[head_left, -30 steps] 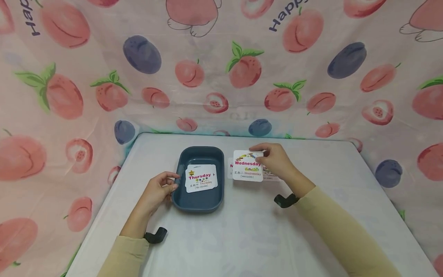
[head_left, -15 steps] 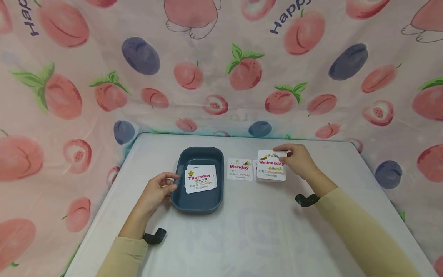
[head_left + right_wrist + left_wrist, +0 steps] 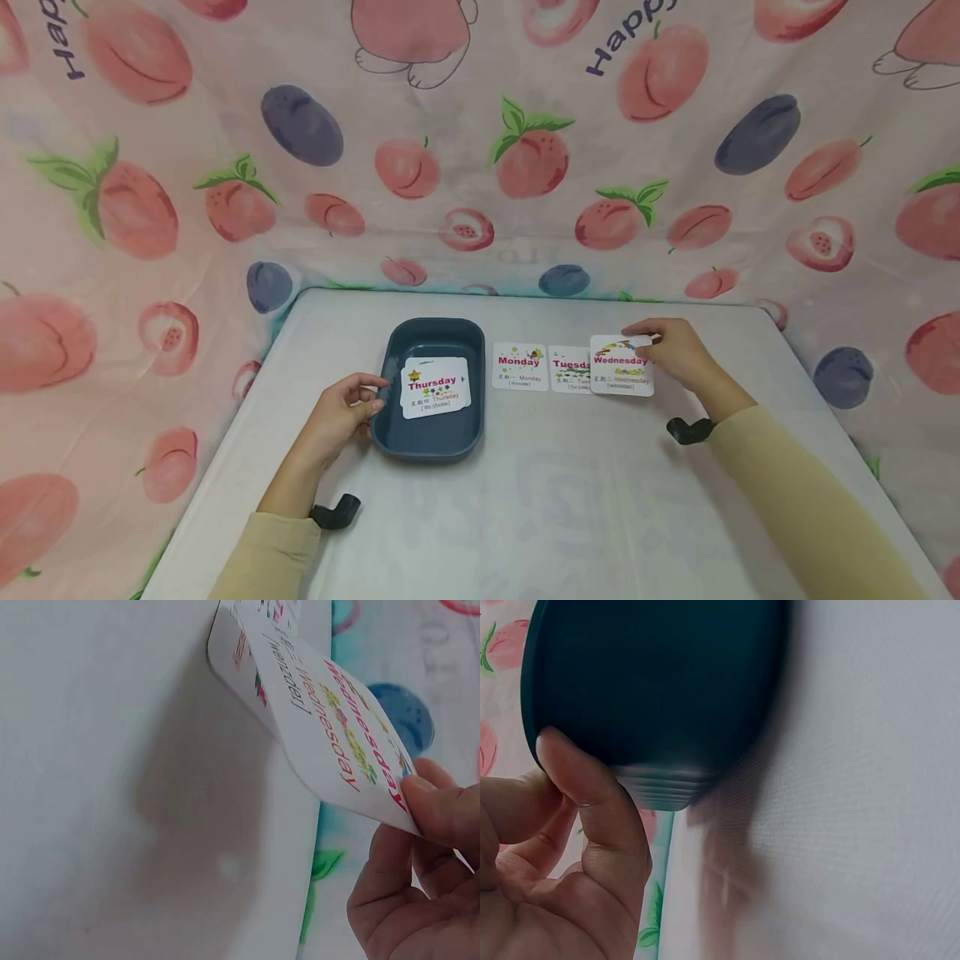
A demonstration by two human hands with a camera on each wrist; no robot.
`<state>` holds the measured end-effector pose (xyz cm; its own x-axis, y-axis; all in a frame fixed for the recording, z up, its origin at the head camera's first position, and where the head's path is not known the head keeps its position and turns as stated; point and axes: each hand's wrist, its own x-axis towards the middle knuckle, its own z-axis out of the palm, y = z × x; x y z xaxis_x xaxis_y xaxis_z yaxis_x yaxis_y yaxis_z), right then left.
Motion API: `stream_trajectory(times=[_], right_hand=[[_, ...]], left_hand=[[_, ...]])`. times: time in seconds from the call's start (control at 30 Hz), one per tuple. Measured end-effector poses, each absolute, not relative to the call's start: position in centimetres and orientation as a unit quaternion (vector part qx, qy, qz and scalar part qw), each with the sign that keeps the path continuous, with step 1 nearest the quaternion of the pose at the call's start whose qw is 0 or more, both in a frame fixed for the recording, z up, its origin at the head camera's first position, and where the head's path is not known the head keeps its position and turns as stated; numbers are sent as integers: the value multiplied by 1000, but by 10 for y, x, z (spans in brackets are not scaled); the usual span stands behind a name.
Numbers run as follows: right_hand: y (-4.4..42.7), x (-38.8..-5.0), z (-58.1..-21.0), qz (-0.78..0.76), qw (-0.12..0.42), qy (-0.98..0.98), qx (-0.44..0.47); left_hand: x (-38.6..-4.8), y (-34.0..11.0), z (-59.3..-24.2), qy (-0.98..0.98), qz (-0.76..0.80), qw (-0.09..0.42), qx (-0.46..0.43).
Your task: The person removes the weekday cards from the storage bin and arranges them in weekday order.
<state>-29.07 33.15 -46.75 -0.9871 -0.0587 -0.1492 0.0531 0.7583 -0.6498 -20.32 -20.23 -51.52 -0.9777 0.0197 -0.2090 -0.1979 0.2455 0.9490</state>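
Note:
The right hand (image 3: 678,362) pinches the Wednesday card (image 3: 622,367) by its upper right corner; the card covers the right part of the Tuesday card (image 3: 570,369). In the right wrist view, thumb and fingers of the hand (image 3: 427,862) grip the edge of the tilted Wednesday card (image 3: 330,720). To the left lies the Monday card (image 3: 520,367). The left hand (image 3: 337,421) holds the left rim of the dark blue tray (image 3: 427,442), where the Thursday card (image 3: 435,389) lies on other card edges. The left wrist view has the fingers (image 3: 592,795) pinching the tray's rim (image 3: 529,712).
A white cloth covers the table (image 3: 525,517). Behind and beside it hangs a pink curtain (image 3: 465,100) printed with fruit. A black strap piece (image 3: 337,512) sits at the left wrist, another (image 3: 688,431) at the right.
The right hand has carried the Wednesday card to the right, from over the Monday card and across the Tuesday card. Monday and part of Tuesday are uncovered. The left hand has stayed on the tray.

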Motion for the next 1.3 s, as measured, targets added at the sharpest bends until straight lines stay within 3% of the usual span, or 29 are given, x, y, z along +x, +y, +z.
stream_trajectory(times=[0.6, 1.3], right_hand=[[365, -303, -493, -319, 98, 942, 10], [357, -308, -523, -276, 55, 960, 17]], left_hand=[[-204, -205, -519, 783, 613, 89, -52], [-203, -208, -526, 777, 622, 93, -43]])
